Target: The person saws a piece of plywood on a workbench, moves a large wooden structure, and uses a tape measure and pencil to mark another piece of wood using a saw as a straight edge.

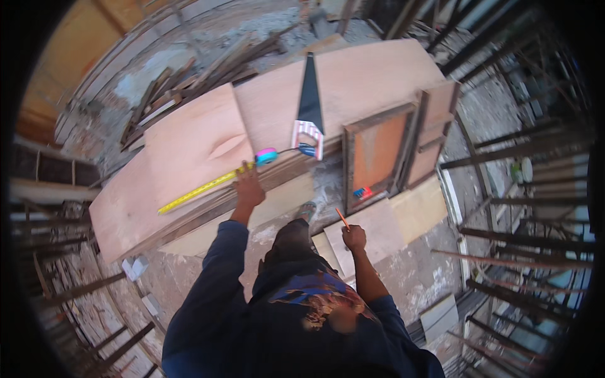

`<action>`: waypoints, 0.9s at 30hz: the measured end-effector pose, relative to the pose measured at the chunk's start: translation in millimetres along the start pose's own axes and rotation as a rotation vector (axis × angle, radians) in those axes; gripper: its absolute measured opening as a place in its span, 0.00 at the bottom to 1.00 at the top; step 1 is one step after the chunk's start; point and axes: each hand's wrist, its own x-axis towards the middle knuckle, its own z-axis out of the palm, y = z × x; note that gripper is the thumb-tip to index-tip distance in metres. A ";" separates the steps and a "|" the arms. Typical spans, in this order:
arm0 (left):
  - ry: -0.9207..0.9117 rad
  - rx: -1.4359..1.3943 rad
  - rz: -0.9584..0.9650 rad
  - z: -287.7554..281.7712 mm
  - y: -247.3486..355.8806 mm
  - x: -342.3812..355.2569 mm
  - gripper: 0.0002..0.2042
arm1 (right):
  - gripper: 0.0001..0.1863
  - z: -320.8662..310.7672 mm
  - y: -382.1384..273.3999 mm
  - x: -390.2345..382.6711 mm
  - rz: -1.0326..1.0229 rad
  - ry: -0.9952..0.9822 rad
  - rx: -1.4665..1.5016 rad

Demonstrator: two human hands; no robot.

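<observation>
A yellow tape measure blade (200, 189) is pulled out across a pale plywood sheet (189, 132), its pink and turquoise case (266, 156) at the right end. My left hand (249, 189) rests at the sheet's near edge, fingers stretched out and touching the blade close to the case. In my right hand (354, 238), closed and held lower to the right, is an orange pencil (342, 219) pointing up and left. Beyond the case lies a handsaw (309, 101) with a dark blade and a red-and-white striped handle. A blue-and-dark object (307, 149) overlaps that handle, its kind unclear.
A wooden frame with an orange-brown panel (378, 148) stands at right, a small red-and-blue item (362, 193) at its foot. Scrap timber (183, 82) lies beyond the plywood. Plywood offcuts (372, 233) lie below the frame. Dark poles (523, 201) crowd the right side.
</observation>
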 end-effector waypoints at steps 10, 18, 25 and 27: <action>-0.130 0.012 0.037 5.5 9.1 11.6 0.52 | 0.22 2.9 102.7 2.2 0.339 0.057 0.414; -0.163 0.047 0.084 7.5 -12.1 22.5 0.51 | 0.23 7.4 125.2 -20.3 0.412 0.179 0.394; -0.224 0.059 0.091 8.4 -9.6 40.0 0.52 | 0.27 55.7 135.1 -61.3 0.451 0.091 0.441; -0.190 0.031 0.106 7.5 -25.1 46.2 0.52 | 0.31 49.7 115.7 -56.7 0.418 0.065 0.438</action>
